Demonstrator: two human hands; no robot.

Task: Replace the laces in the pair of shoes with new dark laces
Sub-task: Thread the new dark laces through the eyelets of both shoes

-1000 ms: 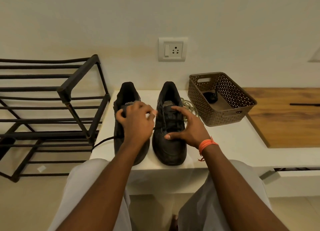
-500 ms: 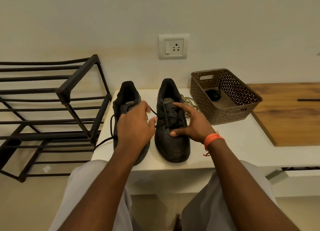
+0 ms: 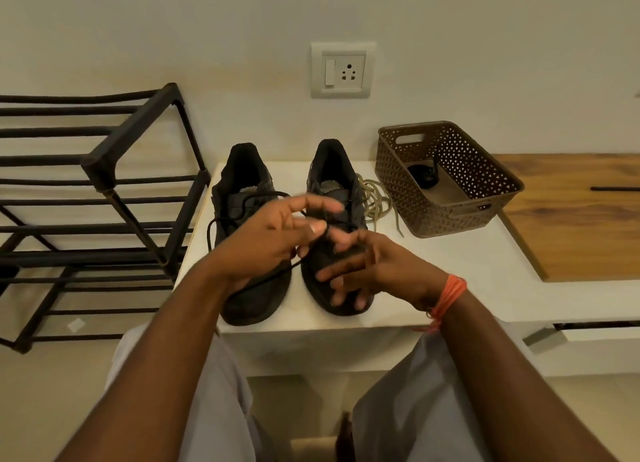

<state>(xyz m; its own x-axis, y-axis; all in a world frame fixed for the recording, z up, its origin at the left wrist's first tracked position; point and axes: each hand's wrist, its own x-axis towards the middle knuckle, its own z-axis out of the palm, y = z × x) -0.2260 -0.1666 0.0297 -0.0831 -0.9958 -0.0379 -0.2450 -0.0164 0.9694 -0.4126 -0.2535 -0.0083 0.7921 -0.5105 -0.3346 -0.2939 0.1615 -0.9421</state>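
While both hands hover above a white ledge (image 3: 450, 288), the head view shows two black shoes (image 3: 254, 299) standing side by side on it, toes toward the person. The left hand (image 3: 270, 243) is raised over the left shoe and pinches a dark lace (image 3: 225, 219) between thumb and finger; the lace loops out past the shoe's left side, runs across its tongue and trails down under the hand. The right hand (image 3: 374, 271) hangs over the toe of the right shoe (image 3: 332, 184), its fingers spread and loosely bent, gripping nothing that I can make out. An orange thread band (image 3: 448, 297) circles the right wrist. Just right of the right shoe lies a pale, tangled old lace (image 3: 375, 202) on the ledge, touching or nearly touching a brown perforated basket (image 3: 478, 171) that holds a small dark bundle (image 3: 424, 177). A black metal shoe rack (image 3: 104, 184) stands to the left, and a white wall socket (image 3: 343, 69) sits above the shoes.
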